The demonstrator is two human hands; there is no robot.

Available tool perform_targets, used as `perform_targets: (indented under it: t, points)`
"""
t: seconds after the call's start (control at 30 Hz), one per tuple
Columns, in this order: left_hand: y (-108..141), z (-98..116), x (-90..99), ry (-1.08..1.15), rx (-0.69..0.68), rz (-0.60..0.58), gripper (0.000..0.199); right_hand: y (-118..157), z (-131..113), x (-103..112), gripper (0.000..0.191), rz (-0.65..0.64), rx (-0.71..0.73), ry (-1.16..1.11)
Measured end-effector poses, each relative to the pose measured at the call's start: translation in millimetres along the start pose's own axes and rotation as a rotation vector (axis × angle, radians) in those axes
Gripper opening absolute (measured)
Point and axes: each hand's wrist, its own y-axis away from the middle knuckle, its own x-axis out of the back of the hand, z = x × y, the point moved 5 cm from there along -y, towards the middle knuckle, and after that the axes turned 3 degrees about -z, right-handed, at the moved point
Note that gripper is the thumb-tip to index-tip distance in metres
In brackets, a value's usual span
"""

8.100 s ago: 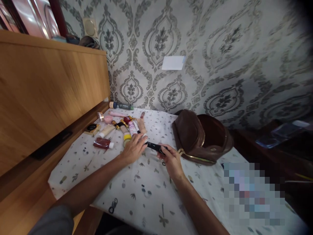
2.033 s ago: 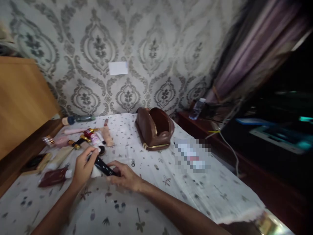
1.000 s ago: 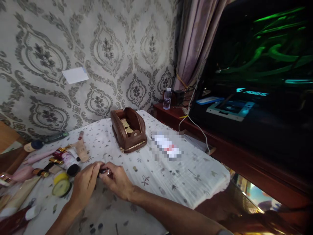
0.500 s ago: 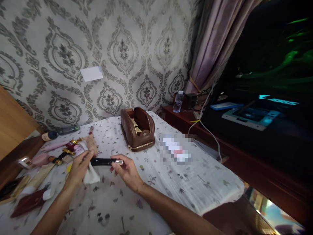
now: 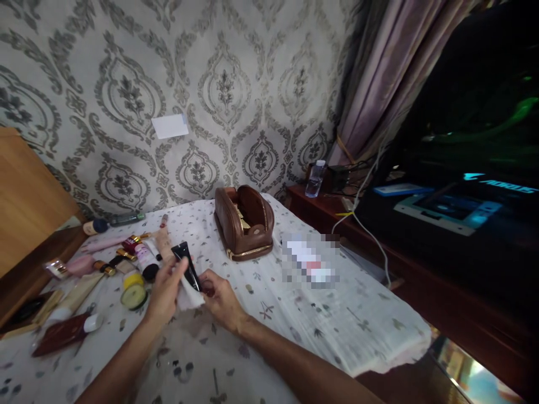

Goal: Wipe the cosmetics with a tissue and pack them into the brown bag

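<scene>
Head view. Black tube (image 5: 191, 273) held between my two hands, above the patterned sheet (image 5: 303, 336); its flat end points up and away from me, its other end down towards my right hand (image 5: 221, 300). Left hand (image 5: 165, 289): fingers clamped on the tube, thumb across its upper part, with a white cloth (image 5: 189, 297) bunched against it and hanging below. Right hand: fingers closed on the lower end, which they partly cover.

Left of my hands, a loose spread of cosmetics on the sheet. Nearest my left hand: a jar (image 5: 133, 296) with yellow on it, and a white-and-purple tube (image 5: 145, 255) with a black cap. Further left: a pale tube (image 5: 84, 289), a dark red bottle (image 5: 63, 335) with white cap, lying on its side, and an open compact (image 5: 31, 308). A beige tube (image 5: 163, 242) lies just behind the black one.

Beyond my right hand, a brown leather cosmetic bag (image 5: 246, 244) stands upright on the sheet, top open, pale gold pieces (image 5: 242, 219) visible inside; contents otherwise unclear. Right of it, an item under pixelation (image 5: 310, 261), not identifiable. Clear plastic bottle (image 5: 315, 179) upright on a dark red wooden surface (image 5: 297, 196) near the wall.
</scene>
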Motion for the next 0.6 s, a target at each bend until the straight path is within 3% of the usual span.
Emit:
perform_targets:
  t: [0.13, 0.3, 0.37, 0.43, 0.6]
  points:
    - [11.5, -12.6, -14.7, -0.139, -0.020, -0.190, 0.053, 0.2, -5.2, 7.8, 0.016, 0.086, 0.046, 0.222]
    - [7.8, -12.1, 0.2, -0.300, -0.089, -0.206, 0.045, -2.0, -23.8, 22.4, 0.012, 0.139, 0.075, 0.484]
    - [8.2, -11.4, 1.9, -0.355, -0.093, -0.258, 0.042, -3.3, -32.4, 30.4, 0.023, 0.206, 0.099, 0.442]
    - [11.3, -10.4, -1.6, -0.417, -0.115, -0.335, 0.037, -5.9, -38.8, 33.3, 0.035, 0.194, 0.129, 0.340]
    - [19.7, -11.4, -15.6, -0.523, -0.187, -0.540, 0.025, -12.8, -44.3, 25.5, 0.039, -0.051, 0.093, 0.024]
